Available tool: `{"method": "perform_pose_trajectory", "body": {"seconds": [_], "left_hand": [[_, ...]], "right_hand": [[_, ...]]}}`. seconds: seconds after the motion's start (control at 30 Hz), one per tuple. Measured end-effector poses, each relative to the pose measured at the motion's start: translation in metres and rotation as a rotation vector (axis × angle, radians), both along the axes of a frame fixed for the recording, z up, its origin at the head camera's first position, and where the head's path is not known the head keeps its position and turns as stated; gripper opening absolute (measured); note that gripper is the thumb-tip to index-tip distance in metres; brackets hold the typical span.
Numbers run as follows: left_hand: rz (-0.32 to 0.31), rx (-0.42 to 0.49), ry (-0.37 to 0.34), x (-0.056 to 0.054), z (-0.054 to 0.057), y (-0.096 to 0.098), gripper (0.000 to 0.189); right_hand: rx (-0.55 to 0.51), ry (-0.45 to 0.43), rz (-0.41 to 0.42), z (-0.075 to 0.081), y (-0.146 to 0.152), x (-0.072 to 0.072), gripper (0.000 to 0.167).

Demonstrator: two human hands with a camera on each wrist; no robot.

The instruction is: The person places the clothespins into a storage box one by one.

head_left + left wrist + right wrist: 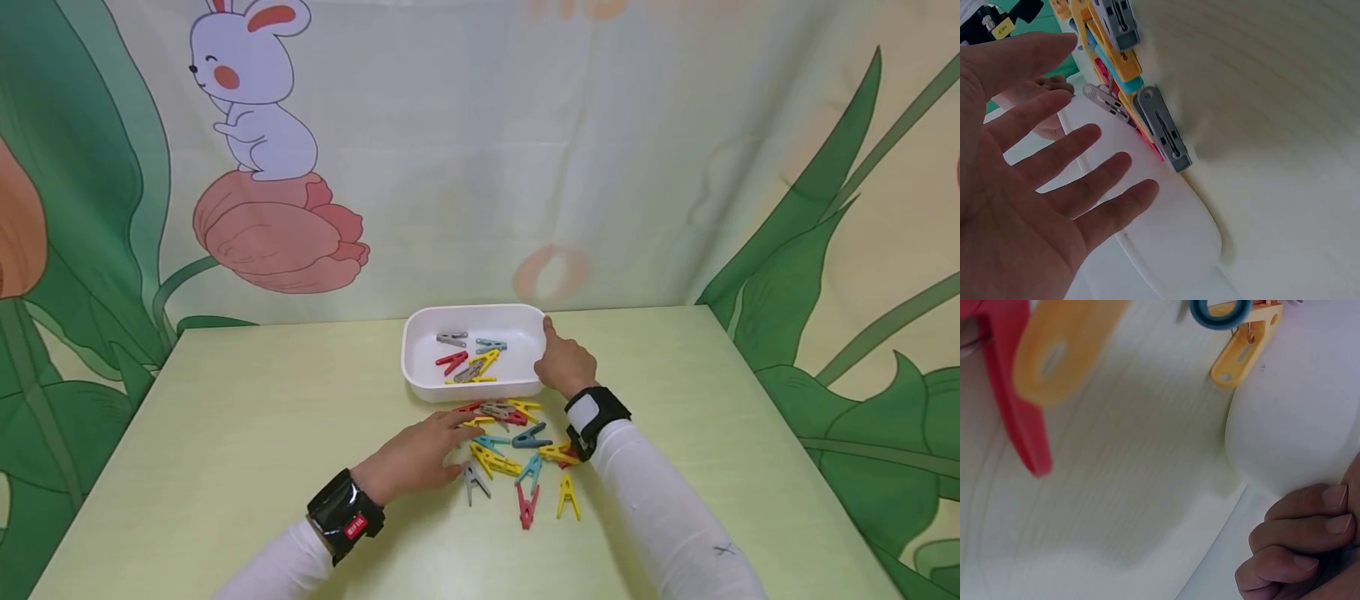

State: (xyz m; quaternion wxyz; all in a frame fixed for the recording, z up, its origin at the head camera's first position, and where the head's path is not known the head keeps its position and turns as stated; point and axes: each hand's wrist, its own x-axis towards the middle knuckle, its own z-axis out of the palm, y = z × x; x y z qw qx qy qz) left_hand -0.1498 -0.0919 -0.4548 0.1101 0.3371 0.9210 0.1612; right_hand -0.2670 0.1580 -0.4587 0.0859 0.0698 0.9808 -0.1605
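Note:
A white plastic tray [471,390] stands near the table's far edge, with several clothespins [452,362] in grey, red, yellow and blue lying inside. My right hand [567,365] holds the tray at its right end, one finger stretched along the rim; the right wrist view shows its other fingers [1297,534] curled beside the wall. In front of the tray lies a loose pile of coloured clothespins [497,462]. My left hand [415,457] is at the pile's left side, and the left wrist view shows its fingers [1107,178] spread, with nothing held.
Pale wood-grain table [270,417] surrounds the tray and pile. A red clothespin [527,507] and a yellow clothespin [567,497] lie at the pile's near side. Behind the table hangs a printed curtain [450,167] with a rabbit and leaves.

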Motion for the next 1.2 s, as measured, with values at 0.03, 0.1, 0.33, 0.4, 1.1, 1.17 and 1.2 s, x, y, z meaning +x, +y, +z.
{"method": "perform_pose_trajectory", "body": {"seconds": [0.03, 0.1, 0.33, 0.4, 1.1, 1.17, 1.2], "left_hand": [[0.0, -0.008, -0.005, 0.0, -0.002, 0.001, 0.052], [-0.001, -0.012, -0.004, 0.0, -0.005, 0.001, 0.049], [-0.005, -0.043, 0.037, 0.0, -0.015, -0.002, 0.043], [-0.002, -0.053, 0.035, 0.001, -0.017, -0.003, 0.04], [-0.043, -0.011, 0.043, 0.003, -0.022, -0.005, 0.007], [-0.03, -0.008, 0.042, 0.003, -0.02, -0.005, 0.007], [-0.023, -0.005, 0.041, 0.003, -0.017, -0.005, 0.007]], "right_hand": [[0.002, -0.002, -0.002, 0.0, 0.0, 0.0, 0.084], [0.003, -0.003, -0.003, 0.0, 0.001, -0.001, 0.085], [0.002, 0.003, 0.005, 0.001, 0.001, -0.001, 0.084], [0.004, 0.006, 0.004, 0.001, 0.001, -0.001, 0.084], [0.015, 0.015, -0.008, 0.005, -0.003, 0.005, 0.082], [0.018, 0.017, -0.012, 0.006, -0.004, 0.007, 0.082], [0.019, 0.02, -0.012, 0.007, -0.004, 0.007, 0.082]]}}
